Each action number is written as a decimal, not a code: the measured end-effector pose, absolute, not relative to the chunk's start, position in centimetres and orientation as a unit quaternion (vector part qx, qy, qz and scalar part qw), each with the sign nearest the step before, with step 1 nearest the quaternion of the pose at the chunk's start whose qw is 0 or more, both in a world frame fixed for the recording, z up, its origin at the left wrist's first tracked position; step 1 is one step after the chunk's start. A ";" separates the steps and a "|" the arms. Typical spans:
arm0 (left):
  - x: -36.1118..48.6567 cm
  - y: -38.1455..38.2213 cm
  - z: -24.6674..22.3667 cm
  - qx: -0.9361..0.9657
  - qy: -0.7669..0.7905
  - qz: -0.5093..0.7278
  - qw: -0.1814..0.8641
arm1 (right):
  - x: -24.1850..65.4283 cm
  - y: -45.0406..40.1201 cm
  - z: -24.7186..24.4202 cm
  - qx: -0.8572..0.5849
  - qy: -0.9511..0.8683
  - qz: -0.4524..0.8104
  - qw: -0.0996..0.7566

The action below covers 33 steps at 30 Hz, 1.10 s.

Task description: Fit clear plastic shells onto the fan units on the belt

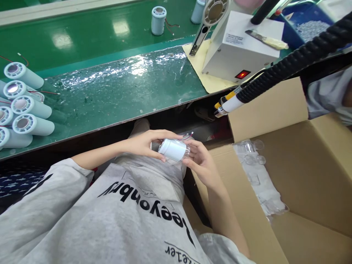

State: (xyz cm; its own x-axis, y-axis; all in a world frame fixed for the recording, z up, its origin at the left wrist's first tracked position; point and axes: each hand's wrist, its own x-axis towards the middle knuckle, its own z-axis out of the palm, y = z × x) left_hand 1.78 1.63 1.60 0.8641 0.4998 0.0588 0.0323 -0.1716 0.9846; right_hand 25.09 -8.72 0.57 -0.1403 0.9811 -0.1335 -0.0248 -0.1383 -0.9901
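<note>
Above my lap, a light blue cylinder (173, 149) lies tilted on its side between my two hands. My left hand (147, 143) grips its left end, thumb below and fingers over the top. At the right end, my right hand (202, 159) has thumb and fingers closed round a clear plastic cover (187, 151) that surrounds part of the cylinder. Thin wires (188, 135) stick up behind it.
Several blue cylinders (34, 124) lie stacked on the green bench (123, 88) at left. A white machine (242, 47) stands at its right end, with a black hose (291, 62) crossing nearby. An open cardboard box (308, 161) with clear plastic covers (250, 150) is at right.
</note>
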 end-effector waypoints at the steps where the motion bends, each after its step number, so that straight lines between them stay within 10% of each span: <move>1: 1.8 1.6 1.6 0.742 0.179 0.189 0.618 | 25.0 -8.6 0.6 -0.490 -0.484 0.578 0.437; 33: 15.1 11.9 -2.1 0.624 0.208 0.138 0.741 | 27.5 -1.5 -7.0 -0.482 -0.153 0.523 0.686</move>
